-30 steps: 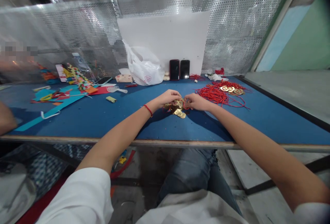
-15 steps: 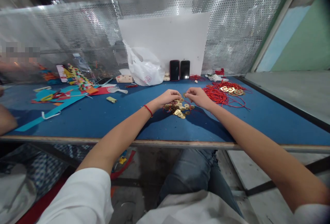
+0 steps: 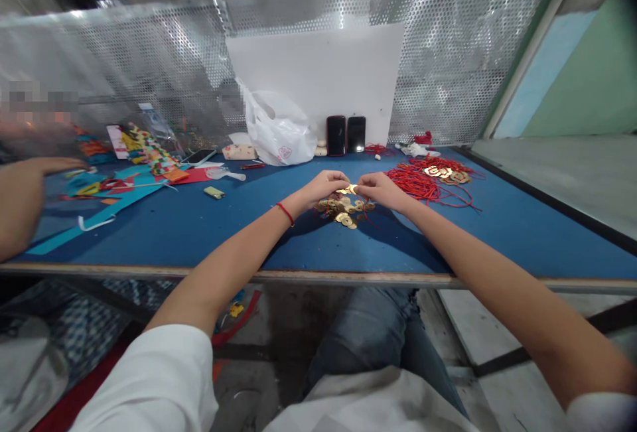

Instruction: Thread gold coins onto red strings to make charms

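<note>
Gold coins are pinched in both my hands, just above the blue table. My left hand, with a red cord bracelet on its wrist, has its fingers closed on gold coins. Facing it, my right hand is closed on a gold coin close beside them. Whether a cord runs through these coins cannot be made out. Right below my fingers lies a heap of gold coins, with bits of thin red cord at its sides.
Right of my hands lies a tangle of red cords with more gold coins on it. Two phones and a white plastic bag stand at the back. Another person's arm reaches over coloured paper at left.
My right hand has moved slightly left, bringing its coin up to those in my left hand. The other person's arm has come further into view at left.
</note>
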{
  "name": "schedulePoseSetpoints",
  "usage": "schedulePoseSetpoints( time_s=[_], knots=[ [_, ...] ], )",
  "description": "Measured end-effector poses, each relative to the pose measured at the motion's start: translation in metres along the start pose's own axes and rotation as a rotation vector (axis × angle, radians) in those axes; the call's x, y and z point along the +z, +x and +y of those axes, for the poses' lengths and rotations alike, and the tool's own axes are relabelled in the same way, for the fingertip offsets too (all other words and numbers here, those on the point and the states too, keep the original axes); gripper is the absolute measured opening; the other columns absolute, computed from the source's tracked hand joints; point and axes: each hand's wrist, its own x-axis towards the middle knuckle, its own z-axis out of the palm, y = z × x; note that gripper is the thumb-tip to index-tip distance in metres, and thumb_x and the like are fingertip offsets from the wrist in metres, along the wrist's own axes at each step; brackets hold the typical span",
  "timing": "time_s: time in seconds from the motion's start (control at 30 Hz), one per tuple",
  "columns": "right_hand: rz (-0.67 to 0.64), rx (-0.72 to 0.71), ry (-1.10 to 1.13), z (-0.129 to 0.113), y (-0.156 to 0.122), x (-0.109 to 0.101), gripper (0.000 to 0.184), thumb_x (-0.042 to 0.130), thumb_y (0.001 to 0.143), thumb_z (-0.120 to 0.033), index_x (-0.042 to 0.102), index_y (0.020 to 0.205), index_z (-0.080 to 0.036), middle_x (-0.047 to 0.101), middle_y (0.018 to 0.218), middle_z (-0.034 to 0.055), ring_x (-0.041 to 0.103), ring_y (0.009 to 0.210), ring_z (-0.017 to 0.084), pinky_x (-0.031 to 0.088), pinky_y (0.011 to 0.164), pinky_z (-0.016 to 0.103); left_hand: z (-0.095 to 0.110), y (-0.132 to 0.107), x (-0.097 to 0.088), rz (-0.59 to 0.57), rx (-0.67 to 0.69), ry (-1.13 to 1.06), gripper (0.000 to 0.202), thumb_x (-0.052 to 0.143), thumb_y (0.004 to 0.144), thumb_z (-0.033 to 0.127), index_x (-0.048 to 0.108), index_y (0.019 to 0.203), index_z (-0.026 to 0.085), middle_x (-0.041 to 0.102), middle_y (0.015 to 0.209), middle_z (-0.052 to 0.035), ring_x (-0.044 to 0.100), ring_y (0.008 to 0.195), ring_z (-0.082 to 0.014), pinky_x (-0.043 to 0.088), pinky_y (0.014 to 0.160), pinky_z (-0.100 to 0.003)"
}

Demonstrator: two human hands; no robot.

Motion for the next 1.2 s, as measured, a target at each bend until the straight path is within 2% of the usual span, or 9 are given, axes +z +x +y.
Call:
schedulePoseSetpoints(
  time_s=[0.27,0.43,0.6,0.67,0.73,0.83,1.0,1.1,1.2],
  knots=[
    [0.001,-0.016,0.045,0.002,0.001,0.001,0.028,0.053,0.074,-0.042,0.057,0.064,-0.015,0.049,0.056,-0.0020,0.041,0.056,0.010,0.029,0.054,0.024,0.002,-0.002,0.001,-0.025,0.009,0.013,0.011,0.066,0.071,0.023,0.062,0.073,0.013,0.055,0.062,0.0021,0.049,0.055,-0.0078,0.036,0.052,-0.020],
    [-0.004,-0.019,0.031,0.003,0.001,0.003,0.029,0.054,0.074,-0.042,0.058,0.066,-0.015,0.050,0.057,-0.0017,0.041,0.055,0.010,0.029,0.054,0.024,0.000,-0.004,0.001,-0.071,0.033,0.005,0.019,0.072,0.069,0.028,0.062,0.075,0.012,0.058,0.064,0.0016,0.051,0.057,-0.0081,0.038,0.055,-0.021],
    [0.163,0.015,0.082,0.008,0.006,0.004,0.021,0.052,0.077,-0.036,0.053,0.069,-0.017,0.053,0.067,-0.0007,0.046,0.065,0.012,0.035,0.061,0.025,-0.001,-0.001,0.002,-0.033,0.022,-0.044,0.020,0.074,0.066,0.025,0.063,0.076,0.012,0.061,0.067,-0.0003,0.053,0.058,-0.0084,0.038,0.055,-0.021],
    [0.158,0.073,0.178,0.010,0.007,0.004,0.015,0.052,0.077,-0.032,0.049,0.072,-0.018,0.055,0.070,-0.0004,0.049,0.069,0.012,0.038,0.065,0.025,-0.001,-0.001,0.002,-0.017,0.028,-0.063,0.020,0.074,0.066,0.024,0.063,0.077,0.011,0.062,0.069,-0.0010,0.053,0.058,-0.0078,0.038,0.054,-0.021],
    [0.079,0.134,0.332,0.010,0.007,0.005,0.010,0.054,0.075,-0.026,0.046,0.075,-0.019,0.057,0.072,-0.0005,0.054,0.072,0.013,0.041,0.070,0.027,0.000,0.000,0.002,0.003,0.035,-0.086,0.019,0.074,0.066,0.023,0.062,0.076,0.012,0.061,0.068,0.0000,0.052,0.057,-0.0071,0.038,0.054,-0.020],
    [0.002,0.178,0.544,0.010,0.005,0.005,0.017,0.057,0.070,-0.019,0.044,0.079,-0.020,0.059,0.067,-0.0028,0.058,0.069,0.013,0.045,0.072,0.029,-0.001,0.002,-0.001,0.053,0.023,-0.135,0.018,0.073,0.067,0.021,0.060,0.075,0.012,0.058,0.065,0.0021,0.052,0.056,-0.0069,0.040,0.055,-0.020],
    [0.090,0.149,0.775,0.006,0.003,-0.004,0.014,0.062,0.069,-0.018,0.055,0.082,-0.019,0.062,0.063,-0.0022,0.056,0.062,0.011,0.046,0.072,0.028,-0.004,0.006,-0.008,0.137,-0.018,-0.163,0.015,0.071,0.069,0.020,0.059,0.076,0.013,0.060,0.071,0.0002,0.054,0.059,-0.0080,0.043,0.056,-0.022],
    [0.103,0.141,0.922,0.005,0.002,-0.011,0.015,0.065,0.069,-0.019,0.062,0.083,-0.019,0.066,0.071,0.0002,0.059,0.068,0.012,0.047,0.073,0.028,-0.004,0.006,-0.010,0.149,-0.031,-0.196,0.015,0.070,0.070,0.019,0.058,0.077,0.014,0.060,0.073,-0.0003,0.055,0.060,-0.0087,0.041,0.054,-0.021],
    [0.097,0.118,0.995,0.005,0.002,-0.015,0.020,0.067,0.070,-0.023,0.065,0.090,-0.022,0.071,0.092,0.0035,0.063,0.086,0.016,0.048,0.076,0.029,-0.004,0.004,-0.009,0.128,-0.024,-0.241,0.016,0.070,0.069,0.019,0.057,0.078,0.014,0.060,0.072,0.0000,0.055,0.060,-0.0088,0.042,0.054,-0.020]
  ],
)
